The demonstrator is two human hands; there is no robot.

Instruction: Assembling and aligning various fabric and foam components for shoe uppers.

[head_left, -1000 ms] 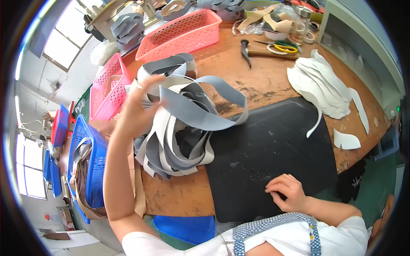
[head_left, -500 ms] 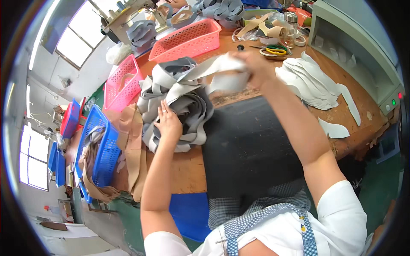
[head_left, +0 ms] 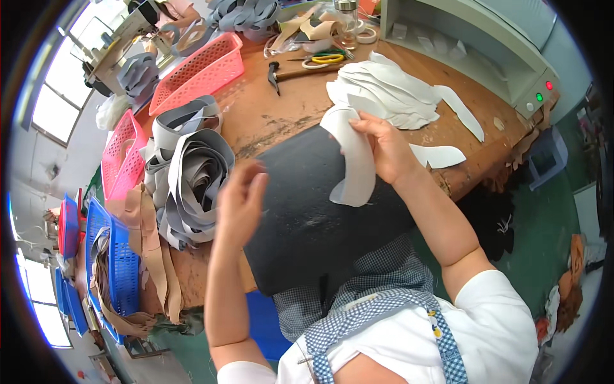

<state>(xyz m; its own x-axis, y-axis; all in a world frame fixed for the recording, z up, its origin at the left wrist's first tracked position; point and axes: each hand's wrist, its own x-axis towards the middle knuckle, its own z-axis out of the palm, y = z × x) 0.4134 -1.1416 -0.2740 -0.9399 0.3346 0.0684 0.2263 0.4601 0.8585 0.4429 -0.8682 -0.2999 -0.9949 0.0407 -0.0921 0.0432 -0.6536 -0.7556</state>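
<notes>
My right hand (head_left: 384,144) pinches one end of a curved white strip (head_left: 358,169), which hangs over a black mat (head_left: 307,217) in front of me. My left hand (head_left: 242,201) is blurred, holds nothing visible and has its fingers apart, just right of a heap of looped grey-and-white strips (head_left: 192,176). Beyond my right hand lies a stack of flat white pieces (head_left: 384,89). One loose white piece (head_left: 438,155) rests beside my right wrist.
A hammer (head_left: 300,73) and yellow-handled scissors (head_left: 327,58) lie behind the mat. Pink baskets (head_left: 201,72) and a blue basket (head_left: 121,262) stand to the left, beside tan strips (head_left: 153,249). A grey machine with lit buttons (head_left: 521,89) stands at the back right.
My right hand has drawn the white strip away from the looped heap and brought it nearer, over the mat. My left hand has lifted off the heap. The view has turned to the right.
</notes>
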